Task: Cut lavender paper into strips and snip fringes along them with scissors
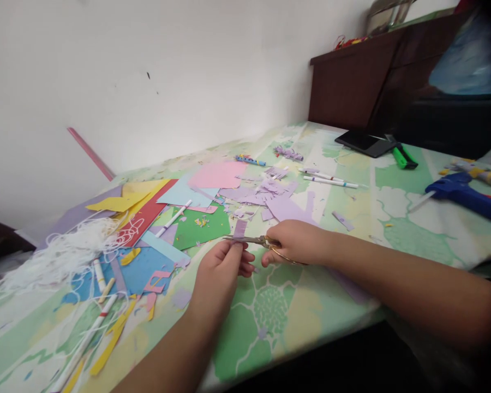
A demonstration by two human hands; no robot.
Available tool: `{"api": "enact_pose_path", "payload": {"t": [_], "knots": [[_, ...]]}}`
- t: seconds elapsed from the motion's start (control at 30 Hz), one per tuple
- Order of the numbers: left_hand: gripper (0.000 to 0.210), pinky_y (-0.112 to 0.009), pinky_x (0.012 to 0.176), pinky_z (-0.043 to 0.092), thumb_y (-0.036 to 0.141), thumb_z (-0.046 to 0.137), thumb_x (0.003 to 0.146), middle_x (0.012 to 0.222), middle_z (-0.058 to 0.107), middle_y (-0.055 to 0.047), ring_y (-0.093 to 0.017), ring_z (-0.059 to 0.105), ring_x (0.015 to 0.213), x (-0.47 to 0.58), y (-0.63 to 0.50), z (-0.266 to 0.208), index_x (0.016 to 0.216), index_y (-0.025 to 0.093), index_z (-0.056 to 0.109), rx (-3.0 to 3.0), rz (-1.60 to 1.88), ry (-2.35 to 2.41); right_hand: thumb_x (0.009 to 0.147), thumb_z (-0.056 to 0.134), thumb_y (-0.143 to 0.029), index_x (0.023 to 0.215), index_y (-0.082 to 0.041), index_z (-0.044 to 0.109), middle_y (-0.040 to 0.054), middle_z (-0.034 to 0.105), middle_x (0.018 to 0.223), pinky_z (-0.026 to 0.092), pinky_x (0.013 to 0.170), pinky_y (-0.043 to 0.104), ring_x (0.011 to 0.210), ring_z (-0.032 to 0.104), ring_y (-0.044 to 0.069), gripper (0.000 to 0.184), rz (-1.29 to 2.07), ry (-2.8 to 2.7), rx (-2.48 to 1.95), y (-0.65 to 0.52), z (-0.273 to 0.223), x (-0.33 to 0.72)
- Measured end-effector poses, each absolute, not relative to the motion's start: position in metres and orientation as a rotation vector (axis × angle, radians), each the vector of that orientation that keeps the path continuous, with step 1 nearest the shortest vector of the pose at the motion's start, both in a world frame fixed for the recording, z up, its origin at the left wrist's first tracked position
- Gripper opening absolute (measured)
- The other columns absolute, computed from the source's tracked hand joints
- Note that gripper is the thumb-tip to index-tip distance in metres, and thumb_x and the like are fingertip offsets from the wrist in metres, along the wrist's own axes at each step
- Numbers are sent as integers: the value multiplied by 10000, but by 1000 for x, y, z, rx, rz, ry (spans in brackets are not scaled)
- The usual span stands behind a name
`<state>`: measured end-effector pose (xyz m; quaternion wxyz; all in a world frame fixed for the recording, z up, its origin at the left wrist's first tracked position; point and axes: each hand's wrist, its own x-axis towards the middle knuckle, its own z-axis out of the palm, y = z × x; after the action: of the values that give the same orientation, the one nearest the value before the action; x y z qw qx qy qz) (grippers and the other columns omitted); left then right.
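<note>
Small fringed purple strip (240, 228) is at ctr, held over the desk (311, 308). Our left hand (221, 265) pinches its lower end btwn thumb & fingers; our right hand (297, 240) is closed round the handles of the scissors (253, 239), w/ blades across the strip. Just beyond we have purple scraps (270, 188), green paper (200, 226) & a pink sheet (219, 174). Farther L: tangled white string (73, 251) & a blue sheet (147, 267). Far R: blue glue gun (470, 196), green-handled cutter (403, 157) near a flat black device (364, 143).
</note>
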<state>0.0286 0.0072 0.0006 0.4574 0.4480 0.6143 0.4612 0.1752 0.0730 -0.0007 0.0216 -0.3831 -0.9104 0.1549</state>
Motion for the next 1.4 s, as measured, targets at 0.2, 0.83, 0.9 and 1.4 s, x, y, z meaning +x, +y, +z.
{"api": "enact_pose_path", "payload": {"t": [0.2, 0.83, 0.9, 1.4], "knots": [[188, -226, 466, 415, 308, 429, 692, 549, 535, 8, -85, 492, 447, 26, 8, 1, 639, 144, 503, 1178, 1153, 1497, 602, 343, -634, 630, -166, 516, 9, 483, 527, 232, 405, 202, 454, 373, 93, 499, 479, -2797, -1205, 72, 1, 177], [210, -226, 475, 404, 347, 411, 698, 560, 537, 19, -91, 494, 461, 26, 7, -4, 655, 164, 505, 1271, 1159, 1489, 634, 308, -625, 664, -156, 527, 24, 507, 563, 231, 419, 209, 478, 390, 103, 518, 399, -2826, -1145, 71, -1, 177], [213, -228, 475, 406, 350, 416, 694, 561, 539, 16, -93, 495, 459, 26, 7, -4, 657, 161, 507, 1265, 1170, 1481, 633, 297, -634, 665, -155, 535, 28, 510, 563, 229, 423, 213, 481, 393, 107, 536, 392, -2829, -1153, 71, -1, 177], [178, -238, 486, 416, 318, 426, 689, 579, 542, 19, -90, 505, 462, 24, 8, -2, 694, 164, 516, 1239, 1186, 1475, 619, 335, -624, 611, -162, 505, 13, 493, 531, 223, 403, 199, 448, 370, 93, 492, 399, -2758, -1190, 71, -2, 176]]}}
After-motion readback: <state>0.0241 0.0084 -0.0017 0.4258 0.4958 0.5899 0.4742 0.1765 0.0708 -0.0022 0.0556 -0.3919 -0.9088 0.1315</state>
